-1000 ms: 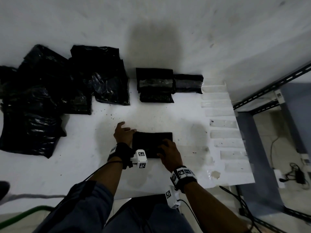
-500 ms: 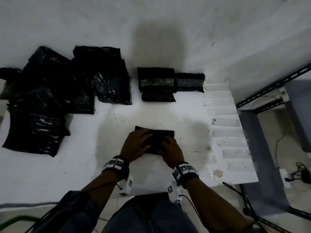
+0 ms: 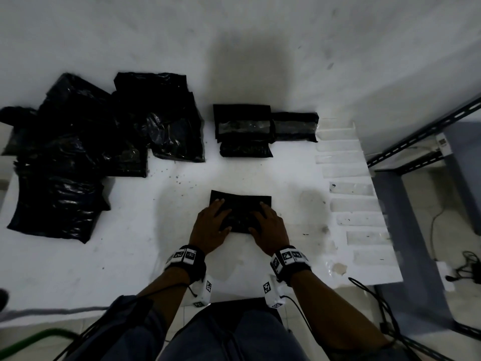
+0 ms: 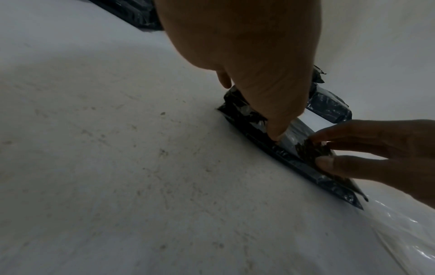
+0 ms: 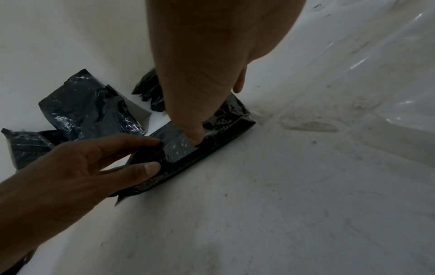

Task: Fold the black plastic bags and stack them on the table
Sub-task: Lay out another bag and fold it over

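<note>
A folded black plastic bag [image 3: 240, 201] lies flat on the white table [image 3: 130, 256] in front of me. My left hand [image 3: 217, 220] presses on its left half with straight fingers. My right hand [image 3: 265, 220] presses on its right half the same way. In the left wrist view my left hand [image 4: 259, 96] pushes its fingertips into the bag [image 4: 292, 163]. In the right wrist view my right hand [image 5: 195, 111] bears down on the bag [image 5: 212, 154]. A stack of folded bags [image 3: 243, 126] sits by the wall, with another folded bag [image 3: 295, 126] to its right. Unfolded bags [image 3: 78, 157] are piled at the left.
Clear plastic strips [image 3: 351, 188] lie in a row along the table's right side. Past that edge stands a grey metal rack [image 3: 416, 131], with cables [image 3: 468, 269] on the floor. A white wall rises behind the table.
My left hand has moved from the bag's left edge onto its top. Both hands now lie side by side, pressing on the bag. The bag has stayed in place.
</note>
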